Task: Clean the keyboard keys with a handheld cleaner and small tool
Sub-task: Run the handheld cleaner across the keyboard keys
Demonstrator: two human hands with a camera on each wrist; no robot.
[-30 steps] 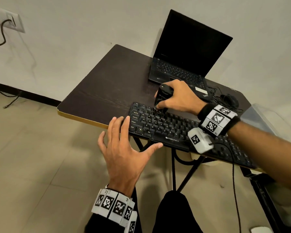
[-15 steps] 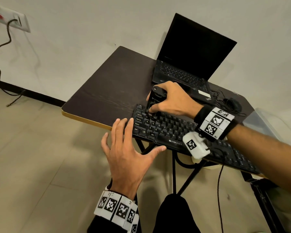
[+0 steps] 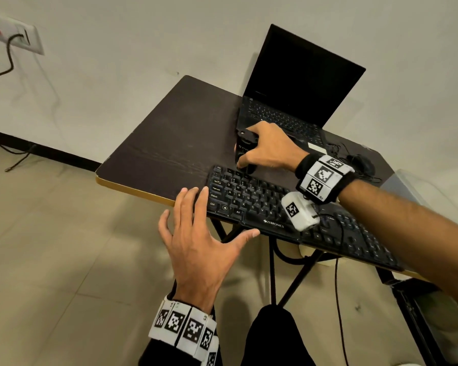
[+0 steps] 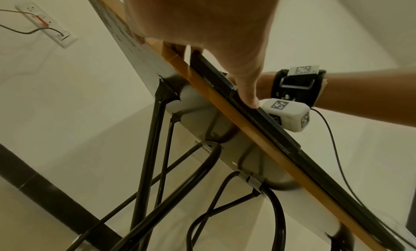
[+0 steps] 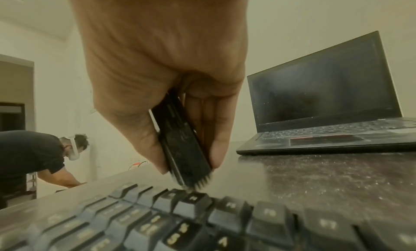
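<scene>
Gripping the black handheld cleaner (image 3: 245, 149) upright, the right hand (image 3: 269, 151) sets its short bristles on the function-key row at the far left of the black Zebronics keyboard (image 3: 275, 204). Nearer the body, the left hand (image 3: 198, 244) lies spread, fingertips on the keyboard's left end, thumb along its front edge, on the dark wooden bench (image 3: 169, 143). Beyond the right hand: an open black laptop (image 3: 299, 96)
</scene>
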